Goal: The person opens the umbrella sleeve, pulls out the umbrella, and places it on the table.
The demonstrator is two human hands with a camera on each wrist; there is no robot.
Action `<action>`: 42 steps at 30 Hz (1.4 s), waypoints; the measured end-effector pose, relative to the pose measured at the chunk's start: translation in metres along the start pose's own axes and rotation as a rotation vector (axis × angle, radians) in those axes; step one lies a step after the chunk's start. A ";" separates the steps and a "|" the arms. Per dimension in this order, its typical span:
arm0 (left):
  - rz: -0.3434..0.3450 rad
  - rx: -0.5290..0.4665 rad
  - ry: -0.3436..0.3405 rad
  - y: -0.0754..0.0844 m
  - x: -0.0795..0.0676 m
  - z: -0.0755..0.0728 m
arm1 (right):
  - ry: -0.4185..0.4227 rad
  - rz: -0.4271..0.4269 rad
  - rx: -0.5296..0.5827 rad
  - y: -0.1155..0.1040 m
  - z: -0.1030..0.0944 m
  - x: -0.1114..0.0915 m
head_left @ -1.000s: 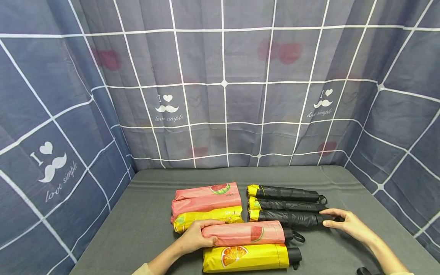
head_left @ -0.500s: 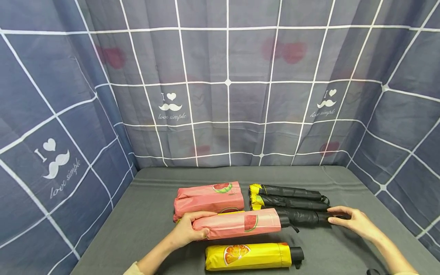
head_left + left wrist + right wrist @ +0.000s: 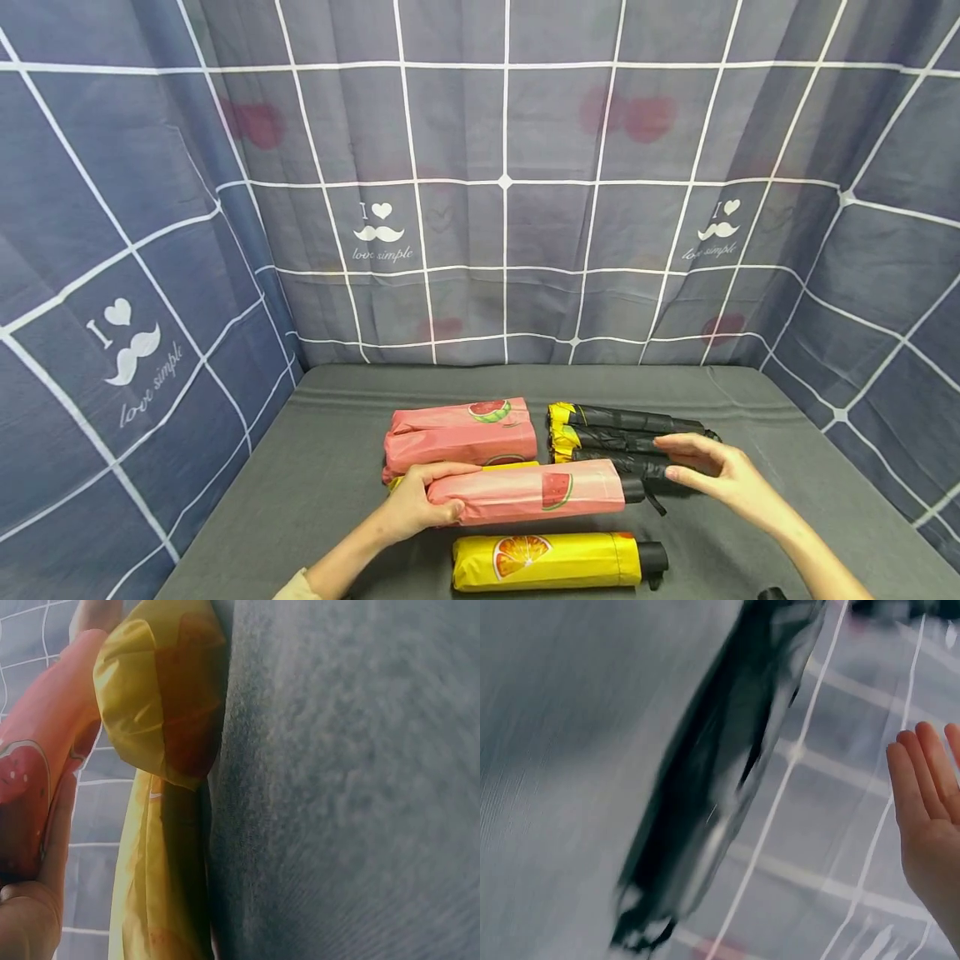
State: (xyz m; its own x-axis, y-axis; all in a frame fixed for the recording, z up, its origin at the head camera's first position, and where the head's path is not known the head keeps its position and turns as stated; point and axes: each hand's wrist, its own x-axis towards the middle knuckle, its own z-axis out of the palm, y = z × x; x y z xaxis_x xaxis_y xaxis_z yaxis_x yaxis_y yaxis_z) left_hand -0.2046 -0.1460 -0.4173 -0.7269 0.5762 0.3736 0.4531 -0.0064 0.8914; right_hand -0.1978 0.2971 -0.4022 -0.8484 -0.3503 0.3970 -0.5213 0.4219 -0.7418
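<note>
My left hand (image 3: 408, 504) grips the left end of a folded pink umbrella (image 3: 502, 497) with a watermelon print, its black handle pointing right. This umbrella is held up in front of a yellow one (image 3: 525, 464), which it mostly hides. Closer to me lies a yellow umbrella (image 3: 555, 562) with an orange-slice print. My right hand (image 3: 723, 475) hovers with spread, relaxed fingers by the held umbrella's handle, overlapping the row of folded black umbrellas (image 3: 615, 439) with yellow ends. In the right wrist view, that hand (image 3: 930, 825) holds nothing, apart from a black umbrella (image 3: 705, 772).
Folded pink umbrellas (image 3: 442, 442) lie at the back left of the grey table surface (image 3: 285, 500). Blue-grey checked curtains (image 3: 465, 233) rise behind and on both sides. A small black object (image 3: 771, 593) shows at the bottom edge, near the right forearm.
My left hand has lifted the pink umbrella away from its place beside the front yellow one, moving it back. My right hand has left the nearest black umbrella's end and moved left.
</note>
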 end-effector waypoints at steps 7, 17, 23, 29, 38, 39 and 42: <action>-0.011 -0.014 0.001 0.002 0.000 0.000 | -0.182 -0.078 0.256 -0.013 0.030 0.003; 0.005 0.004 -0.011 -0.005 0.002 -0.002 | -0.221 -0.073 0.319 -0.005 0.048 0.003; -0.039 -0.029 -0.051 -0.024 0.005 -0.006 | -0.095 -0.106 0.243 -0.004 0.054 0.000; -0.029 -0.049 -0.115 -0.028 0.008 -0.008 | 0.008 -0.127 0.234 -0.005 0.054 -0.002; -0.028 0.018 -0.133 -0.017 0.009 -0.012 | 0.103 -0.009 0.247 -0.014 0.045 -0.005; -0.032 0.024 -0.126 -0.016 0.008 -0.014 | 0.117 0.013 0.260 -0.014 0.043 -0.005; -0.030 0.034 -0.102 -0.014 0.005 -0.019 | 0.148 0.040 0.348 -0.012 0.036 -0.009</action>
State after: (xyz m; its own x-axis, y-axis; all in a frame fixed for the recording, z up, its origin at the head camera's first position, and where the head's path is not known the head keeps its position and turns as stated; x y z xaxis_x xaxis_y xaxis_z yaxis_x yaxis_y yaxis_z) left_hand -0.2248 -0.1587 -0.4227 -0.6850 0.6559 0.3171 0.4502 0.0388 0.8921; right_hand -0.1809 0.2648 -0.4160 -0.8846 -0.2041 0.4193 -0.4470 0.1149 -0.8871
